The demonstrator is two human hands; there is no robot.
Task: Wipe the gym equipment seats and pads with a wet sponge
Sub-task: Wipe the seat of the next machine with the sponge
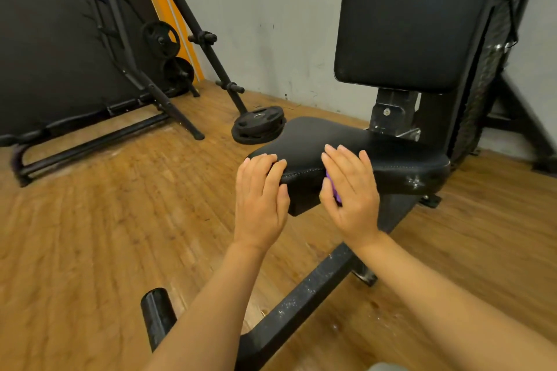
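Observation:
A black padded seat (pixel 391 156) of a gym machine sits in front of me, with an upright black back pad (pixel 413 18) behind it. My right hand (pixel 351 193) presses a purple sponge (pixel 333 190) against the seat's front edge; only a sliver of the sponge shows under the palm. My left hand (pixel 260 199) rests flat on the seat's front left corner, fingers together and curled over the edge, holding nothing else.
The machine's black steel base bar (pixel 301 301) runs across the wooden floor below my arms. A weight plate (pixel 259 125) lies on the floor left of the seat. A black rack frame (pixel 144 84) with plates stands at the back left against a grey wall.

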